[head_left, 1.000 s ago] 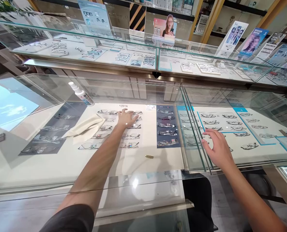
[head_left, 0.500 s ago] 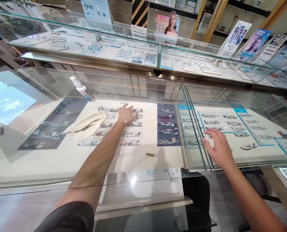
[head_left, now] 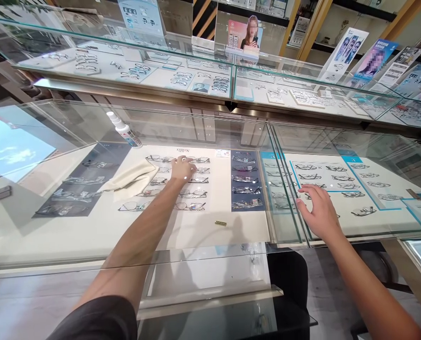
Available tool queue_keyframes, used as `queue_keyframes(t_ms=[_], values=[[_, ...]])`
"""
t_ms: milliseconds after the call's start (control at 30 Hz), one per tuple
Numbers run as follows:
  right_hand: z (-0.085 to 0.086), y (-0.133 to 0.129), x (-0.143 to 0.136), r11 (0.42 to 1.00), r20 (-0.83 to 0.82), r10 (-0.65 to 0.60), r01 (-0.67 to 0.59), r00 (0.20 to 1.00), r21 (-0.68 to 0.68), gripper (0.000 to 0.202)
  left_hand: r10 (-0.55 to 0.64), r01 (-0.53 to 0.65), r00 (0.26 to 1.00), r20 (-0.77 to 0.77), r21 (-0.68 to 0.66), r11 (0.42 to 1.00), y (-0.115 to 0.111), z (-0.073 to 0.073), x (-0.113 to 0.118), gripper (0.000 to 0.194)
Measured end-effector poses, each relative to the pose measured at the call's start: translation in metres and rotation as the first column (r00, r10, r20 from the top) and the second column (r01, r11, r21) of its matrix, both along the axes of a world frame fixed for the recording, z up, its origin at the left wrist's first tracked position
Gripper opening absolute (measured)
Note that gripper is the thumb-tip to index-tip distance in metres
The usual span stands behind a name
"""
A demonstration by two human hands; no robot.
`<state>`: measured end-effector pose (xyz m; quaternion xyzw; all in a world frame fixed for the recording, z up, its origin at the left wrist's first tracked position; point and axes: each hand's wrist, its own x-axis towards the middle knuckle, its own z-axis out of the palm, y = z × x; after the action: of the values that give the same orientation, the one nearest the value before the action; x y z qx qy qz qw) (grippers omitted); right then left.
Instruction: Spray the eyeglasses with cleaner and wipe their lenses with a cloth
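Left hand: over top rows of glasses; fingers part-curled, grip on a pair cannot be told.
Right hand: half-open, nothing held, at glass divider; contact unclear.
Glasses: in rows on white board, around left hand and forearm.
Cloth: crumpled, left of them.
Bottle: upright, behind cloth.
Brass piece: nearer side, lying flat.

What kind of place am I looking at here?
Most likely an optician's shop: rows of glasses lie in the glass display cases, a spray bottle and cream cloth sit nearby, and advertising cards stand behind.
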<state>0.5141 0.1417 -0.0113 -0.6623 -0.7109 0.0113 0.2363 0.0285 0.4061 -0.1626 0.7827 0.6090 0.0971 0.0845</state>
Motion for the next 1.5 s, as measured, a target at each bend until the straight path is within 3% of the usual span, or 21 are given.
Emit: queue_keyframes(t_ms=[233, 433, 533, 600, 700, 833, 933, 1033, 1100, 1200, 1233, 1300, 1333, 1367, 1433, 1500], values=[[-0.001, 0.0, 0.001, 1.0, 0.003, -0.004, 0.004, 1.0, -0.009, 0.024, 0.052, -0.053, 0.999, 0.011, 0.013, 0.999, -0.002, -0.001, 0.011, 0.014], [-0.002, 0.001, 0.002, 1.0, 0.004, -0.001, 0.001, 1.0, -0.001, 0.024, 0.122, -0.125, 0.992, 0.031, 0.113, 0.986, -0.024, 0.015, 0.032, 0.025], [-0.003, 0.002, 0.002, 1.0, -0.001, -0.002, 0.002, 1.0, 0.002, 0.025, 0.101, -0.121, 0.988, 0.12, 0.177, 0.977, -0.056, 0.025, 0.057, 0.024], [-0.004, 0.003, 0.003, 1.0, -0.003, -0.006, 0.006, 1.0, 0.003, 0.026, 0.02, -0.063, 0.972, 0.232, 0.175, 0.982, -0.088, 0.026, 0.077, 0.018], [-0.006, 0.004, 0.004, 1.0, -0.006, -0.012, 0.012, 1.0, 0.004, 0.025, -0.048, 0.008, 0.963, 0.267, 0.148, 0.989, -0.14, 0.023, 0.103, 0.016], [-0.009, 0.006, 0.007, 1.0, -0.005, 0.006, -0.006, 1.0, 0.021, 0.024, -0.157, 0.136, 0.938, 0.31, 0.089, 0.987, -0.204, 0.027, 0.117, 0.017], [-0.011, 0.008, 0.009, 0.999, 0.001, 0.015, -0.015, 1.0, 0.032, 0.024, -0.215, 0.253, 0.904, 0.369, -0.057, 0.966, -0.247, 0.047, 0.116, 0.015], [-0.014, 0.01, 0.013, 0.999, -0.001, 0.025, -0.025, 1.0, 0.045, 0.024, -0.216, 0.333, 0.91, 0.353, -0.317, 0.888, -0.284, 0.077, 0.109, 0.006], [-0.016, 0.011, 0.016, 0.998, -0.004, 0.03, -0.03, 1.0, 0.048, 0.025, -0.198, 0.349, 0.926, 0.322, -0.523, 0.778, -0.303, 0.102, 0.102, 0.009], [-0.02, 0.013, 0.02, 0.998, -0.004, 0.033, -0.032, 0.999, 0.056, 0.028, -0.198, 0.399, 0.916, 0.348, -0.745, 0.535, -0.324, 0.146, 0.085, 0.025], [-0.021, 0.013, 0.021, 0.998, -0.003, 0.035, -0.035, 0.999, 0.06, 0.029, -0.238, 0.451, 0.893, 0.383, -0.752, 0.482, -0.33, 0.162, 0.077, 0.032], [-0.023, 0.014, 0.024, 0.997, -0.006, 0.044, -0.043, 0.999, 0.064, 0.031, -0.39, 0.604, 0.795, 0.465, -0.668, 0.435, -0.344, 0.192, 0.058, 0.034], [-0.024, 0.014, 0.025, 0.997, -0.009, 0.046, -0.045, 0.999, 0.067, 0.031, -0.472, 0.673, 0.737, 0.484, -0.589, 0.448, -0.353, 0.204, 0.047, 0.023], [-0.024, 0.015, 0.026, 0.997, -0.013, 0.047, -0.046, 0.999, 0.069, 0.032, -0.535, 0.695, 0.717, 0.447, -0.517, 0.499, -0.362, 0.213, 0.036, 0.025], [-0.026, 0.015, 0.027, 0.996, -0.016, 0.047, -0.046, 0.999, 0.075, 0.032, -0.577, 0.617, 0.781, 0.238, -0.437, 0.654, -0.381, 0.22, 0.014, 0.068], [-0.027, 0.015, 0.028, 0.996, -0.015, 0.05, -0.049, 0.999, 0.078, 0.033, -0.483, 0.447, 0.875, -0.026, -0.338, 0.828, -0.396, 0.213, -0.005, 0.082]])
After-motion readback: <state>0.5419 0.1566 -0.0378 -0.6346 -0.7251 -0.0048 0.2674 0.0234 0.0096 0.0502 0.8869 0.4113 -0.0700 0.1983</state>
